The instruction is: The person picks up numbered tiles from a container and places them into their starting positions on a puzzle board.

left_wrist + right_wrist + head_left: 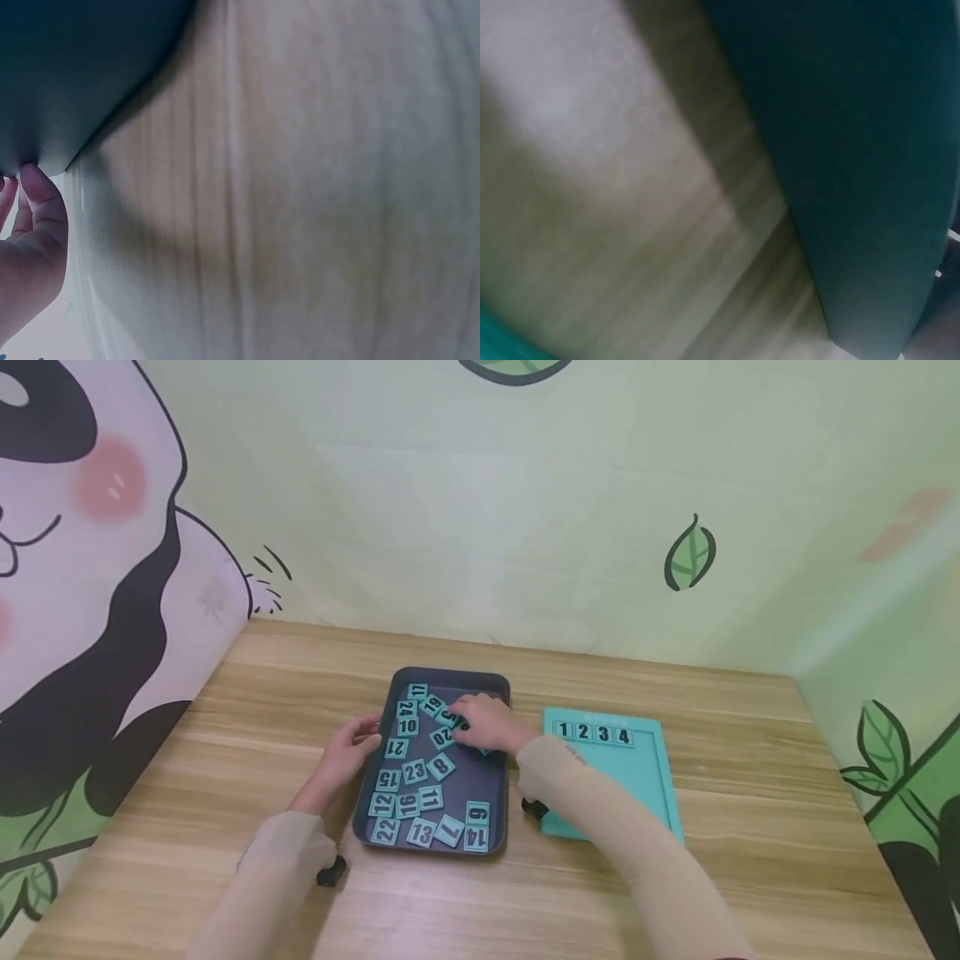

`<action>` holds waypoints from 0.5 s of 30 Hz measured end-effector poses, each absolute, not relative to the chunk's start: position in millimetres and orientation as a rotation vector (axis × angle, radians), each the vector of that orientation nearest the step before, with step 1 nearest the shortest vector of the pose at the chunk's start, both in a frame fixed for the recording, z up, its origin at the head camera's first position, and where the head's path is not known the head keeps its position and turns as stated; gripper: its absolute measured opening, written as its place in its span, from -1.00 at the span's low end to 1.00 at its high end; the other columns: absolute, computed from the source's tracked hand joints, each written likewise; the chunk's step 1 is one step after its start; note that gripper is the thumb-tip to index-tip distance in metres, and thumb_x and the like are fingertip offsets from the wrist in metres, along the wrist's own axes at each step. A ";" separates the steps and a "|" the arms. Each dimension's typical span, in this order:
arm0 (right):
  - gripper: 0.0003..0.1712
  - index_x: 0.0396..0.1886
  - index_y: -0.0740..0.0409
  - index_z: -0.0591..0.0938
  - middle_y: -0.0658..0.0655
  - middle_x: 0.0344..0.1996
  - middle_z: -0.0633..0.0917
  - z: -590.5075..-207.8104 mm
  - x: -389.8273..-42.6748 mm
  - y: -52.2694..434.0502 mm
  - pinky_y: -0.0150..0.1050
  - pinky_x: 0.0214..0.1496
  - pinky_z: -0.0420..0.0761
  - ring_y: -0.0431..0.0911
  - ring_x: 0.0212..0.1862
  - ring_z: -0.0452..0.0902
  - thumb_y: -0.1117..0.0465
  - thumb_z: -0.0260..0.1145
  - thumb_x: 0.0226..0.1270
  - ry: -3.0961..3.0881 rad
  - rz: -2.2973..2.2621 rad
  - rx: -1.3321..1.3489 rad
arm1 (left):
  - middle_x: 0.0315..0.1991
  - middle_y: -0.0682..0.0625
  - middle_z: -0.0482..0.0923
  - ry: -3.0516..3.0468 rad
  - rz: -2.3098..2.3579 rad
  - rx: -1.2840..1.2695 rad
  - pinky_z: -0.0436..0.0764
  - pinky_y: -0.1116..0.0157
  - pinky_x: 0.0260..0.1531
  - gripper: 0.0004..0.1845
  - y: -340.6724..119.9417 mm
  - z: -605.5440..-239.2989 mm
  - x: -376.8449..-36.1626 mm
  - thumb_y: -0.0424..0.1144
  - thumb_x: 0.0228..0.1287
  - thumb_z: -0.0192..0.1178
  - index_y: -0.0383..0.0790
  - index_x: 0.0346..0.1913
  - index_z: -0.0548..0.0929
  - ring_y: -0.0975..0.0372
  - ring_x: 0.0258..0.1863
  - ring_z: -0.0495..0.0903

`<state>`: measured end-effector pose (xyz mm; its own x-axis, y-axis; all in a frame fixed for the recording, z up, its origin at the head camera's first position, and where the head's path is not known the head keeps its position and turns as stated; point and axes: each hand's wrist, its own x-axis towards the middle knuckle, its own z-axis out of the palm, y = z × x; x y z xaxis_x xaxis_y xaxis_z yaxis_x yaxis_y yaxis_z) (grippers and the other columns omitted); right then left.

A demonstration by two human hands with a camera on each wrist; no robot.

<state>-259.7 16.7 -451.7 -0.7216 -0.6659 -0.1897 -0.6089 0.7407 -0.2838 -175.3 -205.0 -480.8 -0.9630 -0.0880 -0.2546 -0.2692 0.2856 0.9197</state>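
Observation:
A dark shallow tray (pixel 491 777) holds many loose teal number tiles with black digits, among them the 23 tile (pixel 414 771). At its left wall, my left hand (pixel 347 753) grips the tray; the left wrist view shows the thumb (pixel 43 199) against the tray's side (pixel 67 82). My right hand (pixel 487 722) reaches into the upper right of the tray, its fingertips right at the 5 tile (pixel 447 716). Below them lies the 20 tile (pixel 442 737). Other tiles under this hand are partly hidden, and I cannot tell whether the fingers pinch one.
To the right of the tray lies a teal frame board (pixel 622 777), with tiles 1, 2, 3 and 4 (pixel 624 737) in a row along its top. My right forearm crosses over the board. The wooden table (pixel 750 760) meets a printed wall behind.

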 end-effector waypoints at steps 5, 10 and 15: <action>-0.53 0.15 0.00 0.42 0.05 0.21 0.39 -456.4 -258.2 15.6 0.00 0.29 0.20 -0.01 0.26 0.23 0.02 0.06 0.25 2.660 -0.251 -1.022 | 0.19 -0.14 0.28 2.398 1.749 -0.335 0.29 0.04 0.19 -0.57 -204.5 -479.5 -176.0 -0.28 0.32 -0.13 -0.17 0.25 0.24 0.00 0.23 0.23; -0.60 0.07 0.03 0.49 0.06 0.13 0.48 -458.8 -255.6 17.2 0.00 0.23 0.29 -0.01 0.20 0.32 0.07 0.09 0.23 2.659 -0.303 -1.093 | 0.18 -0.16 0.27 2.380 1.770 -0.332 0.30 0.05 0.18 -0.57 -204.5 -480.8 -177.1 -0.29 0.33 -0.14 -0.18 0.25 0.23 -0.01 0.22 0.23; -0.62 0.05 0.02 0.51 0.03 0.11 0.50 -458.4 -250.7 19.1 0.00 0.25 0.27 -0.04 0.20 0.33 0.09 0.09 0.23 2.637 -0.307 -1.113 | 0.18 -0.17 0.28 2.384 1.776 -0.329 0.30 0.05 0.18 -0.58 -204.8 -482.0 -176.6 -0.30 0.33 -0.14 -0.19 0.25 0.24 -0.01 0.21 0.24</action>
